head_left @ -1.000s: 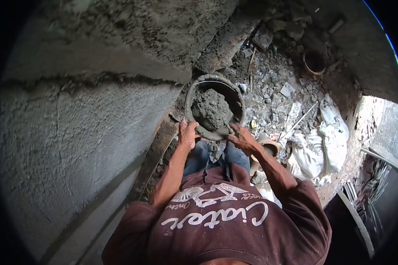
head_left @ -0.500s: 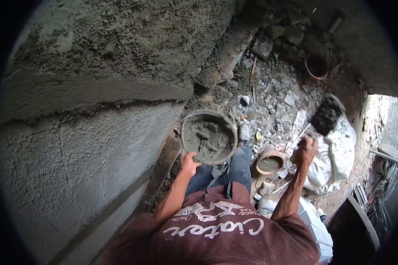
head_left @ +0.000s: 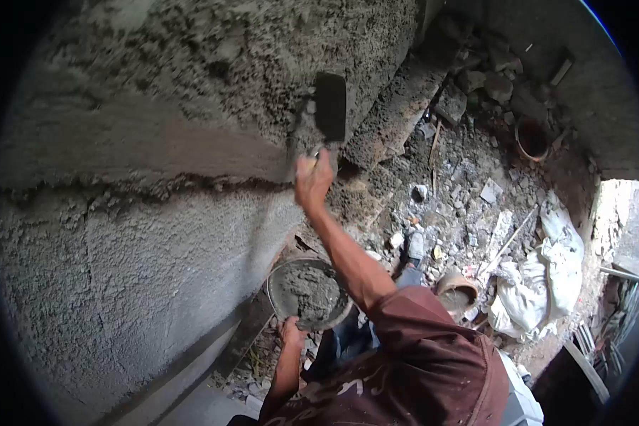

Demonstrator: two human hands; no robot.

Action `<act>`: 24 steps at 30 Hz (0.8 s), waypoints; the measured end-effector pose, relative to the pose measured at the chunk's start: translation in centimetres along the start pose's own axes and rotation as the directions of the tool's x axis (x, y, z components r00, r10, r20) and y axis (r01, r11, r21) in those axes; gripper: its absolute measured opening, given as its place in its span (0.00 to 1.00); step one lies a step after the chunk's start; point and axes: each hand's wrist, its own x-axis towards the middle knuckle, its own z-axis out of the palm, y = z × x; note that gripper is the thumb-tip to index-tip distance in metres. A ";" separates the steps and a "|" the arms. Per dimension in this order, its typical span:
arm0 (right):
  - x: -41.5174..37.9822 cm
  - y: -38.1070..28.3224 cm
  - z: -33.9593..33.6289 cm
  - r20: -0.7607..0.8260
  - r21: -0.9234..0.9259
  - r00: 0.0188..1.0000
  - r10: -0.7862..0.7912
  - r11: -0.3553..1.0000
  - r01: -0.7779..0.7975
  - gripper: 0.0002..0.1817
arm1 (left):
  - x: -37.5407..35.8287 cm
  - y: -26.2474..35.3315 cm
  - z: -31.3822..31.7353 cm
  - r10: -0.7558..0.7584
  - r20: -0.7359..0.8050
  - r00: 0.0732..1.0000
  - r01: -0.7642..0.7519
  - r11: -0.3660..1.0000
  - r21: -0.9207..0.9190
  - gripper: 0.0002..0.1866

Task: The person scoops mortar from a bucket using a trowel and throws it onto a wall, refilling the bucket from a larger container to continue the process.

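Observation:
My right hand [head_left: 314,177] is closed round the handle of a trowel [head_left: 331,106], whose dark flat blade is up against the rough wet mortar on the wall [head_left: 213,78]. Below it, my left hand [head_left: 292,334] grips the near rim of a round bucket [head_left: 271,287]. Grey wet mortar [head_left: 309,291] is heaped inside that bucket. My right forearm passes over the bucket's right side and hides part of its rim.
Rubble [head_left: 468,181] covers the ground to the right. A clay-coloured pot [head_left: 447,284] stands near my legs, with white sacks [head_left: 525,298] beyond it. Another round container [head_left: 531,138] lies farther back. A ledge [head_left: 397,106] runs along the wall's foot.
My right hand has swung the trowel from the right side, over the sacks, across to the wall. The bucket in my left hand sits lower and slightly left in view, and my body has turned.

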 end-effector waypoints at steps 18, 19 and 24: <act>-10.8 2.2 -23.4 0.722 -0.684 0.156 0.674 0.659 0.313 0.15 | -8.6 6.5 12.7 0.462 0.602 0.651 -0.722 0.621 0.304 0.27; -11.7 3.5 -24.8 0.820 -0.571 0.148 0.553 0.773 0.276 0.18 | -9.0 6.6 13.8 0.462 0.608 0.646 -0.727 0.615 0.305 0.27; -7.6 0.8 -32.7 0.840 -0.505 0.292 0.457 0.855 0.116 0.23 | -9.1 5.3 16.7 0.444 0.626 0.641 -0.658 0.737 0.152 0.27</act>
